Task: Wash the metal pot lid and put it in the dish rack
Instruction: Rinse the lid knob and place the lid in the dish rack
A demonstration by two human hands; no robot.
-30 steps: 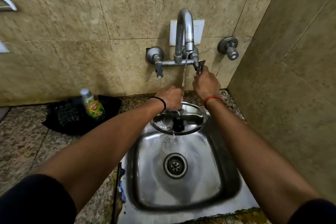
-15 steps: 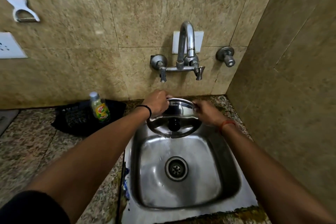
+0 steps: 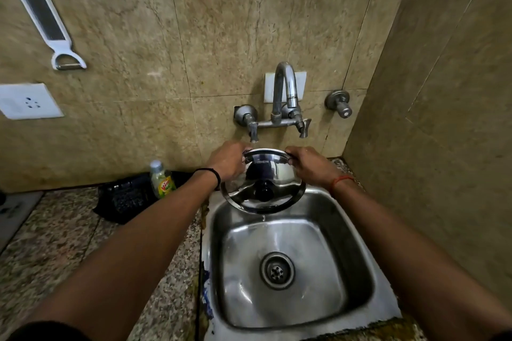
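Observation:
The shiny metal pot lid [image 3: 273, 174] with a black knob in its middle is tilted towards me over the back edge of the steel sink [image 3: 357, 266]. My left hand [image 3: 228, 159] grips its upper left rim and my right hand [image 3: 311, 165] grips its upper right rim. A drop of water hangs below the lid's lower edge. The tap [image 3: 284, 97] stands on the wall just above; no water runs from it. No dish rack is in view.
A green dish-soap bottle [image 3: 162, 180] stands on a black mat [image 3: 124, 198] left of the sink on the granite counter [image 3: 55, 243]. A white peeler [image 3: 48, 25] hangs on the tiled wall. A side wall stands close on the right.
My right hand left the tap handle and took hold of the lid's right rim. The water stopped running. The lid tilted up more towards me, and my view rose up the wall.

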